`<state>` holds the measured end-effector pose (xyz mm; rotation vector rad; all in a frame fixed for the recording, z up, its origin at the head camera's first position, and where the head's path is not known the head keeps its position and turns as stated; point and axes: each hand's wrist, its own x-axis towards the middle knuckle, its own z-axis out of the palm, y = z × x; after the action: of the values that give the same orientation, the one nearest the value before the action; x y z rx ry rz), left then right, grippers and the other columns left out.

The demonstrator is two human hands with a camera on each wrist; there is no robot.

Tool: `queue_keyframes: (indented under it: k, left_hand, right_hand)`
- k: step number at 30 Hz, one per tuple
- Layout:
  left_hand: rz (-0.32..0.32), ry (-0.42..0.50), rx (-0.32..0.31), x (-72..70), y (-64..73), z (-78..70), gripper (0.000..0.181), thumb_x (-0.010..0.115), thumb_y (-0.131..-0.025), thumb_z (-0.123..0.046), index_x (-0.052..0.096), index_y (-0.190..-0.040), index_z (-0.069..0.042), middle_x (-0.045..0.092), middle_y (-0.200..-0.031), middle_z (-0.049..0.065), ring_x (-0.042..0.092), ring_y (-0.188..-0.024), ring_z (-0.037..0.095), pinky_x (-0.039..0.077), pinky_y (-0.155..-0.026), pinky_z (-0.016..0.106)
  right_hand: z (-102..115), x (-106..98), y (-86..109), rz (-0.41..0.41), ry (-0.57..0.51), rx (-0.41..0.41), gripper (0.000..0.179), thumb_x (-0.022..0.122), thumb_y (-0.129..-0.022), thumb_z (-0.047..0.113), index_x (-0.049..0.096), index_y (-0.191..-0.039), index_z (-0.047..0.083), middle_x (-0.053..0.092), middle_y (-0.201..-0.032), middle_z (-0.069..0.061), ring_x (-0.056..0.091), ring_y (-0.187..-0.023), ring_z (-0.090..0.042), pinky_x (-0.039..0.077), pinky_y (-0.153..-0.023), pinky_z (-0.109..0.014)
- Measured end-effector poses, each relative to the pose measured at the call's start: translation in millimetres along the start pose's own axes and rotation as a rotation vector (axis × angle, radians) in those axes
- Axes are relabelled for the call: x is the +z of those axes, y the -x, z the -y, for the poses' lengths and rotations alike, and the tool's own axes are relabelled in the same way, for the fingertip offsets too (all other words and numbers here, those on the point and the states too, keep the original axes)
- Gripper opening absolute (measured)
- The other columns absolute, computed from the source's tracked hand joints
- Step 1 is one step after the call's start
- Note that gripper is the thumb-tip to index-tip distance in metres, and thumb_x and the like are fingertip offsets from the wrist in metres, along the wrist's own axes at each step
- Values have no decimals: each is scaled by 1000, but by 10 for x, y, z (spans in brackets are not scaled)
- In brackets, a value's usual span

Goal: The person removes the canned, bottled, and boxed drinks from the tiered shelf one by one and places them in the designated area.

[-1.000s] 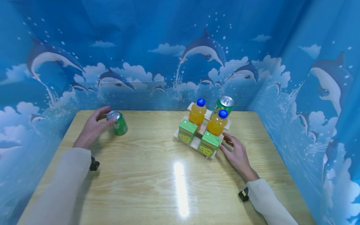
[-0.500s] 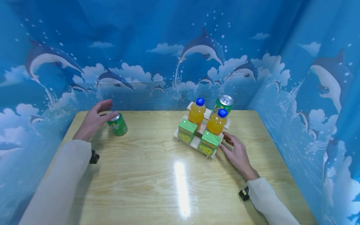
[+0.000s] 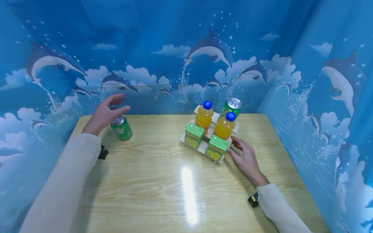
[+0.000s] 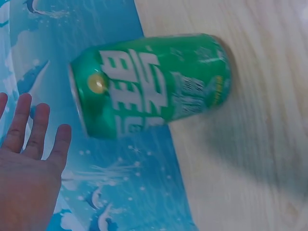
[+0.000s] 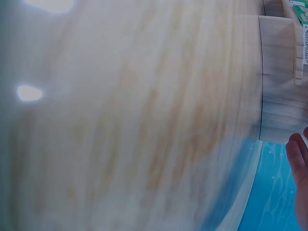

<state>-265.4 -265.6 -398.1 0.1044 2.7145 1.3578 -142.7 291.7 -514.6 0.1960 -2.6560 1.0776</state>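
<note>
My left hand [image 3: 106, 113] is raised over the left side of the table, fingers spread and holding nothing. Just below it a green soda can [image 3: 123, 131] stands upright; in the left wrist view the fingers are apart from this can [image 4: 149, 86]. On the right, my right hand [image 3: 246, 160] rests against the side of a stepped wooden rack [image 3: 201, 149]. Its fingertips are right at the rack's side panel [image 5: 279, 77] in the right wrist view. Two green juice boxes [image 3: 216, 149] sit on the front step, two orange juice bottles [image 3: 224, 129] behind, another green can [image 3: 232, 108] at the back right.
The wooden table [image 3: 145, 181] ends at a blue dolphin-print curtain [image 3: 163, 64] behind and on both sides. A bright strip of reflected light lies on the tabletop near the front.
My left hand has let go of the green can, then risen and shifted slightly right above it. The can stays in place. My right hand and the rack have not visibly moved.
</note>
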Motion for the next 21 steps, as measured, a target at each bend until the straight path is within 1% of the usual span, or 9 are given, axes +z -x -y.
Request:
queue_keyframes:
  k: [4,9,14,17,21]
  left_hand:
    - [5,-4,28,35,-55,-115,100,70,-93,-76,29,-174,-32,33,-179,8,31,-163,43,29,-128,73]
    - [15,4,86,105,-119,-254,96,70,-96,-72,32,-173,-30,36,-177,7,32,-164,37,27,-132,67]
    - [26,16,127,189,-195,-363,92,72,-98,-67,35,-172,-28,39,-176,7,34,-163,36,26,-132,66]
    - [33,23,143,245,-233,-425,89,72,-99,-64,36,-171,-28,40,-176,7,35,-163,36,28,-132,67]
    - [31,29,146,325,-293,-512,88,73,-98,-65,38,-170,-29,41,-175,5,36,-163,32,27,-134,62]
  right_hand:
    - [-2,-4,-3,6,2,7,58,81,-100,13,58,-152,0,67,-142,-26,70,-126,-45,60,-106,-58]
    - [-6,-6,-11,17,0,26,59,81,-100,15,58,-153,1,66,-144,-26,70,-127,-45,60,-107,-59]
    - [-1,-4,-12,21,-3,28,59,81,-100,14,58,-153,1,65,-145,-26,70,-127,-46,59,-107,-59]
    - [-1,-2,-11,16,-7,20,59,81,-100,13,58,-152,1,66,-145,-26,70,-126,-46,60,-107,-58]
    - [-1,-3,-10,10,-9,11,59,82,-99,13,58,-152,0,66,-144,-26,71,-125,-46,60,-106,-58]
